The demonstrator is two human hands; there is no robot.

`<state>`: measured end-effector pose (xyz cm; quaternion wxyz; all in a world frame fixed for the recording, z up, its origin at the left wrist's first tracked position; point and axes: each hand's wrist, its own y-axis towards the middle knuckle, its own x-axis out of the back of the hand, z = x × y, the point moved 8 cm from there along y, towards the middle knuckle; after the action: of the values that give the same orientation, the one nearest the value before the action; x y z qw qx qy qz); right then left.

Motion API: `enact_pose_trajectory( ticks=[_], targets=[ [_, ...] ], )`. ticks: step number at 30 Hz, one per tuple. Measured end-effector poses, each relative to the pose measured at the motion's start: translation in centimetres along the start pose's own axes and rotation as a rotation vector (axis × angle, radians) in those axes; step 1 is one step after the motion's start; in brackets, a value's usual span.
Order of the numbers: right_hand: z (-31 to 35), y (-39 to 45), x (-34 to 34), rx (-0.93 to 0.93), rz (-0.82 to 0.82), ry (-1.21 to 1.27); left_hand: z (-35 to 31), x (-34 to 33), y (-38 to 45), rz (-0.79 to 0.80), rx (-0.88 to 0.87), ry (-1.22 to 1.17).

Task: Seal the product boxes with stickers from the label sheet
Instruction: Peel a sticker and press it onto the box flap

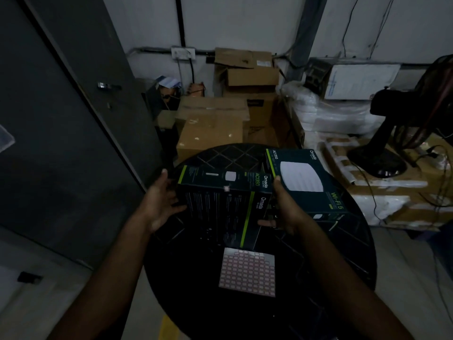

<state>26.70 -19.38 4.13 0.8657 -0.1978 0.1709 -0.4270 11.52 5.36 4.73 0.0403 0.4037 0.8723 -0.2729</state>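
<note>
Dark cardboard with a green stripe makes up the product box (pixel 220 204) that both hands hold above the round black bench (pixel 343 278). It is tilted, its narrow top flap facing up and away, and a small pale sticker (pixel 226 188) sits at the edge where that flap meets the printed back panel. The left hand (pixel 160 202) is against the box's left side, palm turned inward, thumb up near the top corner, and the fingers (pixel 177 207) reach lightly curled onto the back panel. The right hand (pixel 285 209) holds the opposite side: its thumb stands up along the box's right edge near the top, while the fingers wrap the lower right corner, one fingertip showing at the box's edge. Both forearms come in from the bottom of the view, angled toward each other.

A second box (pixel 306 180) of the same kind lies flat on the bench just behind and to the right of the held one, its face with the white disc picture upward. The label sheet (pixel 247 272), a grid of pinkish squares with several of the top rows already gone, lies flat on the bench just below the held box, between the two forearms. Brown cartons (pixel 213 123) are stacked on the floor beyond the bench.
</note>
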Motion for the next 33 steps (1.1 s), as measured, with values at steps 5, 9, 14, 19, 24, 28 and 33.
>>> enact_pose_trajectory(
  ticks=[5, 9, 14, 19, 24, 28, 33],
  targets=[
    [0.7, -0.1, -0.6, -0.020, -0.011, 0.024, 0.7, 1.0, 0.1, 0.044, 0.079, 0.029],
    [0.1, -0.4, -1.0, 0.009, -0.036, -0.039, 1.6, 2.9, 0.3, -0.003, 0.099, 0.051],
    [1.7, -1.9, -1.4, 0.344, -0.016, -0.091, 2.3, 3.3, 0.2, -0.017, 0.050, 0.078],
    [2.3, -3.2, -2.5, 0.455, 0.028, -0.139, 1.5, 3.9, -0.1, -0.063, -0.070, 0.166],
    [1.3, -3.1, -3.6, 0.404, 0.036, -0.200, 0.9, 4.0, -1.1, 0.052, -0.166, 0.186],
    [1.0, -2.6, -4.1, 0.481, -0.009, -0.386, -0.4, 2.2, -1.9, 0.199, -0.365, 0.267],
    [1.2, -3.7, -3.4, 0.626, -0.151, -0.659, -0.8, -1.1, -1.4, 0.321, -0.519, 0.753]
  ],
)
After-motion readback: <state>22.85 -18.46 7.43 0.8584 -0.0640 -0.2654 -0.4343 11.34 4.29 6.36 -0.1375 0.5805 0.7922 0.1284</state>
